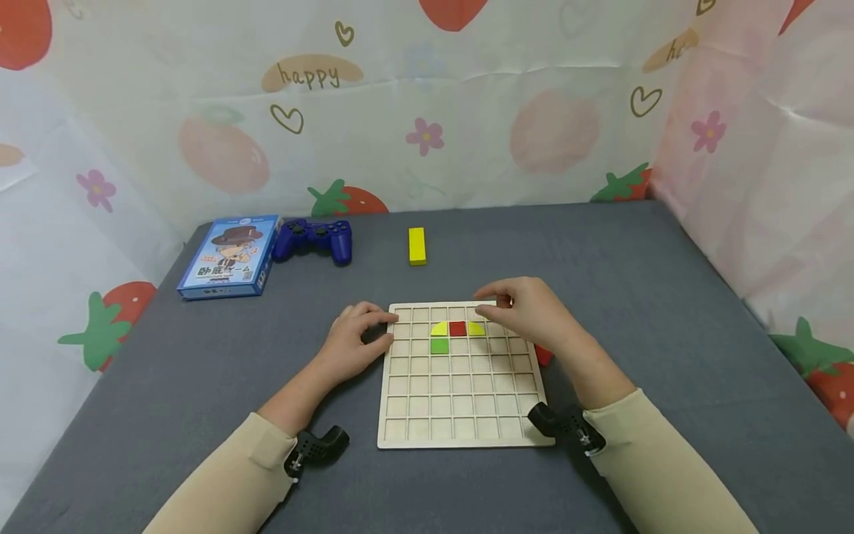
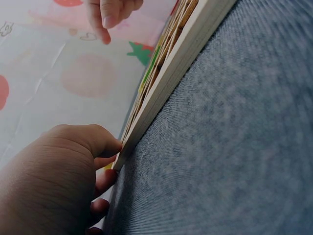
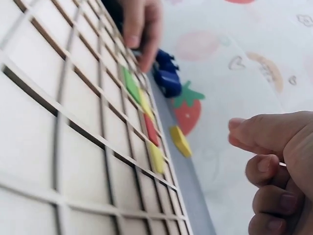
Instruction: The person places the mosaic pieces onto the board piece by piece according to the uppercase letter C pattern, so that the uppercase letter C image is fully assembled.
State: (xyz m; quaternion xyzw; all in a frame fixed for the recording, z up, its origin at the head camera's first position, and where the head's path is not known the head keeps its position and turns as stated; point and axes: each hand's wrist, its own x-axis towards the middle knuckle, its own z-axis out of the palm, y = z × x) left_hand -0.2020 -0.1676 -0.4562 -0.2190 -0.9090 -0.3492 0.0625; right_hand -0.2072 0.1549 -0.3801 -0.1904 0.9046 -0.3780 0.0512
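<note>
Both hands sit at the far end of a wooden grid board point(image 1: 460, 400) on the grey table point(image 1: 667, 311) in the head view. At the board's far left corner the left hand point(image 1: 356, 343) rests with fingers curled against the edge, thumb and fingertips touching the frame. Over the far right part of the board the right hand point(image 1: 527, 311) hovers with fingers loosely bent and close together; whether it holds anything cannot be told. Just left of its fingertips, in the second row from the far edge, lie a yellow piece point(image 1: 439, 328), a red square piece point(image 1: 457, 328) and a second yellow piece point(image 1: 475, 328), with a green square piece point(image 1: 439, 345) directly nearer. A red piece point(image 1: 543, 356) peeks out on the table beside the board's right edge, under the right wrist. Farther away lie a yellow block point(image 1: 416, 245), a blue game controller point(image 1: 313, 239) and a blue game box point(image 1: 229, 256) at the far left.

From the left wrist, the left hand point(image 2: 54, 181) presses its curled fingers against the board's edge point(image 2: 171, 83), fingertips tucked under the corner. The right hand's fingers point(image 2: 110, 14) show at the top.

From the right wrist, the right hand point(image 3: 274, 171) has fingers curled with the thumb above them, nothing visible between. Across the board point(image 3: 58, 122) the green, yellow and red pieces line up; the left hand's fingers point(image 3: 142, 29) touch the frame beside the controller point(image 3: 166, 76).
</note>
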